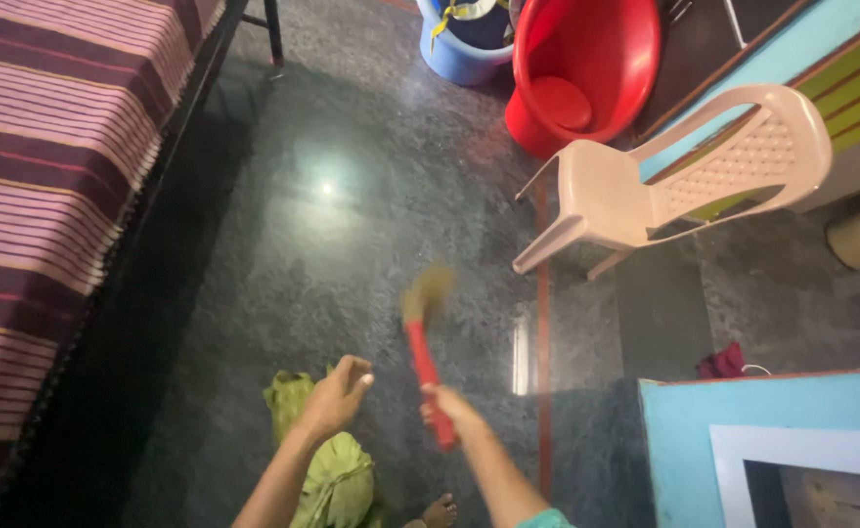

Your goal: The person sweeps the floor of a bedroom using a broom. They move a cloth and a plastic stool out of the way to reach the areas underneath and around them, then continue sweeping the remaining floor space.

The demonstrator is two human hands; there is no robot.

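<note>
My right hand grips the red handle of a broom. Its straw-coloured bristle head is blurred, up over the dark polished floor. My left hand hovers just left of the handle with its fingers curled inward and holds nothing. Below my left forearm hangs green cloth, and a bare foot shows at the bottom edge.
A striped pink and maroon bed runs along the left. A beige plastic chair lies tipped at the right, behind it a red plastic chair and a blue bucket. A light-blue cabinet fills the lower right.
</note>
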